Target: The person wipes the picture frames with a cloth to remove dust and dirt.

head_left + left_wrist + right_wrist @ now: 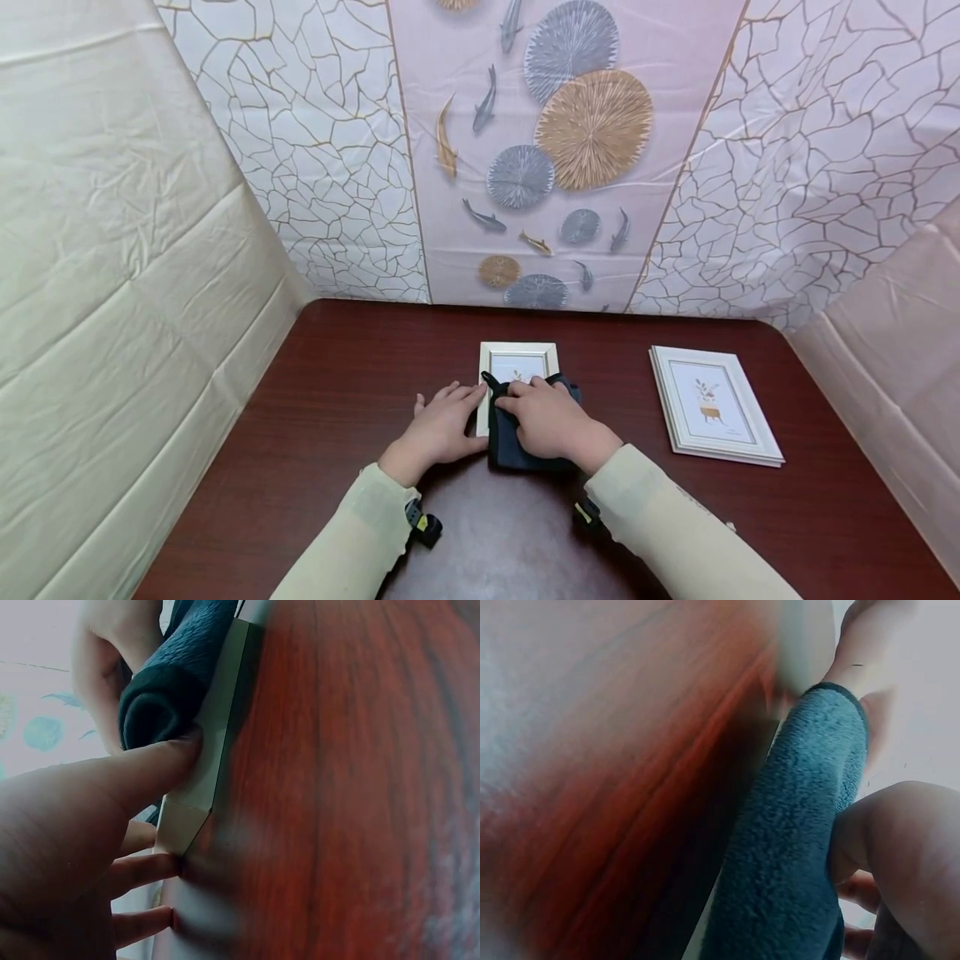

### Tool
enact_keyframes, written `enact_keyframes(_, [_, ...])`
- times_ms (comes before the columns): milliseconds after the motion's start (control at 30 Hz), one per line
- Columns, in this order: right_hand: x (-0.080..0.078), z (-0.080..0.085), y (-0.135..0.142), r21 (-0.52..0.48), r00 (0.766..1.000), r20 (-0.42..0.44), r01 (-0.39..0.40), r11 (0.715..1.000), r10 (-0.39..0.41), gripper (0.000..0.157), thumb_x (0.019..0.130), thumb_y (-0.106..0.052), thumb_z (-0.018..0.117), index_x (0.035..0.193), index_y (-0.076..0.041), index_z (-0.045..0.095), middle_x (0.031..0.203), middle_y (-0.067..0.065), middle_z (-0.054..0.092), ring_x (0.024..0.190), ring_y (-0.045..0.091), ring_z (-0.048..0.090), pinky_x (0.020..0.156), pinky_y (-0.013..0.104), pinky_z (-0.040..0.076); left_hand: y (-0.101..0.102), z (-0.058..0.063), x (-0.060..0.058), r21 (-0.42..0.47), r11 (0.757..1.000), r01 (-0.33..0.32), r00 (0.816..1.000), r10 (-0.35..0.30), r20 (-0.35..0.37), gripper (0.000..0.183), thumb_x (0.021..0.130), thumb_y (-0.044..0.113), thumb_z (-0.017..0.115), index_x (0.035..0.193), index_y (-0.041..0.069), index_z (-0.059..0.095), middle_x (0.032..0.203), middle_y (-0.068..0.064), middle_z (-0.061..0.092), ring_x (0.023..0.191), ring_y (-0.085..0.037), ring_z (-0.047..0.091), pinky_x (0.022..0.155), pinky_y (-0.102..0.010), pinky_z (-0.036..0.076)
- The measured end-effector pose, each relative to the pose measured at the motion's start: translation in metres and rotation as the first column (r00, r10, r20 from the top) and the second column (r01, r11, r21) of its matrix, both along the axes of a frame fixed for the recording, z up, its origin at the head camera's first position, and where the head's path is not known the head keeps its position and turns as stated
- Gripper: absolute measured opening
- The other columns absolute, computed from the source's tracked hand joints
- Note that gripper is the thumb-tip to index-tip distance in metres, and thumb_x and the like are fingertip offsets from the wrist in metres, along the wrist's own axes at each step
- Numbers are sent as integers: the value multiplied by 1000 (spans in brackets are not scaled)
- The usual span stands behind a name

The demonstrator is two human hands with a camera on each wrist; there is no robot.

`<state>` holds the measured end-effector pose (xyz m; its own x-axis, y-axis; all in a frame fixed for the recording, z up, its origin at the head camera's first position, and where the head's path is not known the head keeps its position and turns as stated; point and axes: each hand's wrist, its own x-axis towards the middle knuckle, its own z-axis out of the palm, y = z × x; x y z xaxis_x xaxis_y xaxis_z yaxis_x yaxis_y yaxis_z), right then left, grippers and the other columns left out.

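Note:
A white picture frame [519, 348] with a plant print lies on the table, its lower part under a dark blue-grey cloth [525, 454]. My right hand [551, 421] grips the cloth over the frame, fingers bent into the fabric. In the right wrist view the cloth [787, 825] shows a fuzzy surface and a dark hem. At the frame's left side, my left hand [442, 425] rests with fingers spread and fairly straight. Seen from the left wrist, the thumb presses the frame's near edge [214, 750] beside a rolled fold of cloth, while the other fingers touch round the corner.
To the right, white picture frames [712, 404] lie stacked, the top one with a similar plant print. The dark red-brown wooden table [360, 375] ends at a patterned cloth backdrop [465, 250], with pale fabric walls [127, 333] at both sides.

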<state>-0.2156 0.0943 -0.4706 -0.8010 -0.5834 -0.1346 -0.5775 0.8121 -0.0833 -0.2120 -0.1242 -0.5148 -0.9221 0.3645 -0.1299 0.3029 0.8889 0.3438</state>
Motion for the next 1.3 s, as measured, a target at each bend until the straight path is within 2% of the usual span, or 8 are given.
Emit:
enact_keyframes(200, [8, 1, -1, -6, 1000, -10, -19, 1000, 19, 51, 104, -15, 69, 154, -22, 68, 150, 5, 63, 117, 34, 62, 94, 54, 54, 1, 3, 2, 1, 1000, -16, 1000, 16, 6, 89, 98, 51, 81, 173, 27, 39, 172, 0, 44, 164, -32, 30, 119, -83, 22])
enact_keyframes(467, [16, -1, -1, -8, 1000, -5, -25, 1000, 25, 50, 104, -16, 70, 153, -21, 68, 151, 5, 63, 122, 34, 61, 97, 57, 53, 2, 4, 3, -13, 1000, -26, 1000, 26, 11, 89, 98, 51, 81, 173, 28, 39, 172, 0, 45, 164, -31, 30, 120, -83, 21])
enact_keyframes(733, [21, 0, 0, -14, 999, -20, -31, 999, 31, 50, 102, -13, 69, 151, -20, 70, 148, 5, 64, 115, 32, 60, 92, 55, 53, 3, 3, 3, -6, 1000, -25, 1000, 25, 2, 88, 98, 51, 81, 173, 27, 40, 172, 0, 45, 164, -31, 31, 119, -83, 21])
enact_keyframes(1300, [25, -5, 1, -7, 997, -66, -31, 999, 31, 50, 101, -14, 71, 150, -20, 71, 146, 4, 65, 113, 29, 60, 91, 54, 52, 4, 6, 4, -11, 1000, -16, 1000, 16, 8, 89, 99, 50, 82, 173, 27, 39, 172, 0, 45, 164, -32, 30, 119, -83, 21])
